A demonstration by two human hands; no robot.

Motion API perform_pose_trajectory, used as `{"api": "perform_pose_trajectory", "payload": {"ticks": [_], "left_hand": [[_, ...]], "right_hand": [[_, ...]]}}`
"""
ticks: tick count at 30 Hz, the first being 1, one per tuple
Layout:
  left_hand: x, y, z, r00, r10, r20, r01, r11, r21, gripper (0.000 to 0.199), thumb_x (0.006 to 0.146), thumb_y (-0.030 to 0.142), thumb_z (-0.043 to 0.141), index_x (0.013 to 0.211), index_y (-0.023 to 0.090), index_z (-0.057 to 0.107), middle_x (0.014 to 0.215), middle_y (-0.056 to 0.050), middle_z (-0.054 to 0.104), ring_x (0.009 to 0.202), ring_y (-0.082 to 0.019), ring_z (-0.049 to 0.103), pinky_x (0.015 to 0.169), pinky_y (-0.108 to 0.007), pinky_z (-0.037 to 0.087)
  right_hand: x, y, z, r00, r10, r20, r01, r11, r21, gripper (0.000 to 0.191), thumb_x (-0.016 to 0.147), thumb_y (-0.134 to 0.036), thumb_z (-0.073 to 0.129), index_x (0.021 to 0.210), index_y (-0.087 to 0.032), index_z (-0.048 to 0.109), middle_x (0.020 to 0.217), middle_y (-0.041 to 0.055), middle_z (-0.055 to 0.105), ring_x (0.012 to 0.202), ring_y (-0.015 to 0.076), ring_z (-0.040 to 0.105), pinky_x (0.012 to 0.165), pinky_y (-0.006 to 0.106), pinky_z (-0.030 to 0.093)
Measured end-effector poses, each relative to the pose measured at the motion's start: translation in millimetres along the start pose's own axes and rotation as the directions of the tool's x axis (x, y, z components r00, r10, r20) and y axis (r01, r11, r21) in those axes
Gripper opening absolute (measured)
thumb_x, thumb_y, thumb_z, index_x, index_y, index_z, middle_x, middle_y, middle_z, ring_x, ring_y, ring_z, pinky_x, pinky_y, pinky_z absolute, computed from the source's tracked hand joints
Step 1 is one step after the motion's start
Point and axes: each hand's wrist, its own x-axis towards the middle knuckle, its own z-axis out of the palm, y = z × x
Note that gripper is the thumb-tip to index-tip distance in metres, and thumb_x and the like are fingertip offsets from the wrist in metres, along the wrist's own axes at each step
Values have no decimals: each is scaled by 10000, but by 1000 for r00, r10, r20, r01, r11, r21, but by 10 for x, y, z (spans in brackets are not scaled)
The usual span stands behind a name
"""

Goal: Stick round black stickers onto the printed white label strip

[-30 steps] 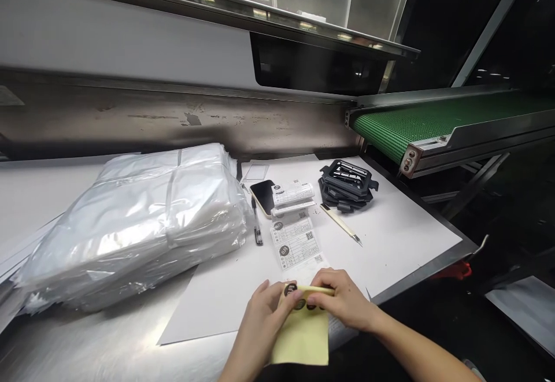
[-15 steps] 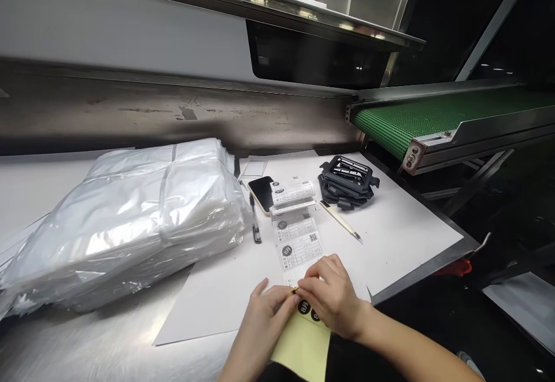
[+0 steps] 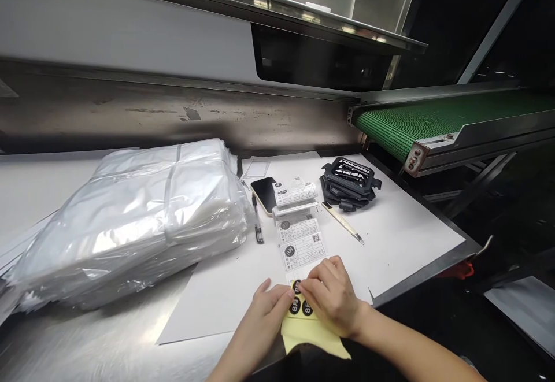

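Observation:
A yellow backing sheet (image 3: pixel 310 334) with round black stickers hangs over the table's front edge, its lower end curled. My left hand (image 3: pixel 265 315) pinches its left edge between thumb and forefinger. My right hand (image 3: pixel 333 296) has its fingertips closed at the sheet's upper right, by the topmost black sticker (image 3: pixel 297 286). Whether that sticker is partly lifted is hard to tell. Just beyond my hands lies a folded strip of white printed labels (image 3: pixel 302 251), with black round marks on its left side.
A large plastic-wrapped bundle (image 3: pixel 143 214) fills the left. Behind the labels are a phone (image 3: pixel 263 193) and a pen (image 3: pixel 257 220). A cutter knife (image 3: pixel 342 223) and stacked black frames (image 3: pixel 349 182) lie to the right. A green conveyor (image 3: pixel 433 119) stands at the back right.
The yellow sheet has shifted and its lower end now curls to the right. More of its black stickers show between my hands. The view has moved slightly.

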Motion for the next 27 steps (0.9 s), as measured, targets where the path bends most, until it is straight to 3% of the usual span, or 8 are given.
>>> {"api": "perform_pose_trajectory", "payload": {"ticks": [8, 12, 16, 18, 20, 22, 24, 27], "left_hand": [[-20, -1, 16, 1000, -1, -12, 1, 1000, -8, 288, 729, 422, 293, 526, 222, 254, 532, 58, 276, 559, -149, 394, 1009, -364, 70], [-7, 23, -35, 1000, -23, -6, 23, 999, -37, 293, 722, 424, 303, 515, 221, 351, 556, 31, 436, 701, -192, 489, 1008, -404, 63], [-79, -13, -27, 991, -118, -64, 118, 993, -4, 350, 738, 457, 281, 562, 220, 468, 751, -42, 618, 1082, -298, 388, 967, -507, 163], [-169, -83, 54, 995, 9, -102, 8, 986, 168, 329, 782, 387, 266, 726, 212, 539, 953, -68, 625, 1147, -263, 345, 962, -492, 217], [-265, -175, 178, 942, 332, -38, -275, 835, 476, 263, 808, 250, 286, 834, 207, 544, 1102, -87, 566, 1111, -220, 409, 939, -481, 281], [-331, -251, 316, 840, 531, 112, -437, 540, 719, 240, 792, 151, 320, 730, 199, 547, 1145, -97, 528, 1083, -232, 439, 865, -478, 379], [-348, -280, 440, 800, 570, 187, -450, 363, 816, 216, 755, 97, 371, 629, 185, 523, 1161, -115, 505, 1086, -269, 425, 808, -468, 429], [-301, -231, 581, 809, 570, 147, -393, 338, 855, 149, 685, 58, 470, 589, 162, 516, 1161, -180, 482, 1083, -324, 405, 791, -482, 427]], "right_hand": [[2, 12, 24, 998, 37, 60, -45, 990, 135, 103, 781, -112, 426, 734, -147, 510, 646, 27, 533, 621, 128, 432, 577, 297, 294], [10, 18, 18, 996, 55, 65, -69, 971, 229, 111, 769, -129, 398, 689, -166, 465, 642, 28, 514, 611, 137, 411, 566, 297, 318], [7, 111, 22, 954, 279, 112, -300, 889, 346, 101, 796, -148, 326, 719, -171, 386, 673, 24, 462, 612, 117, 437, 532, 240, 389], [16, 187, 33, 905, 383, 184, -425, 826, 369, 107, 808, -143, 320, 727, -174, 382, 666, 7, 457, 571, 96, 445, 495, 209, 398], [40, 261, 44, 863, 432, 261, -503, 778, 375, 104, 800, -142, 355, 715, -176, 404, 663, -6, 476, 565, 88, 460, 495, 196, 404], [84, 313, 46, 834, 451, 317, -547, 749, 375, 97, 783, -145, 391, 701, -175, 432, 681, -6, 498, 602, 94, 481, 533, 205, 413], [147, 332, 32, 814, 460, 355, -575, 730, 370, 99, 777, -152, 409, 691, -174, 452, 686, -8, 509, 623, 100, 491, 556, 213, 413], [239, 301, -7, 799, 464, 384, -591, 726, 353, 110, 776, -182, 438, 671, -173, 468, 687, -10, 505, 633, 102, 490, 577, 222, 411]]}}
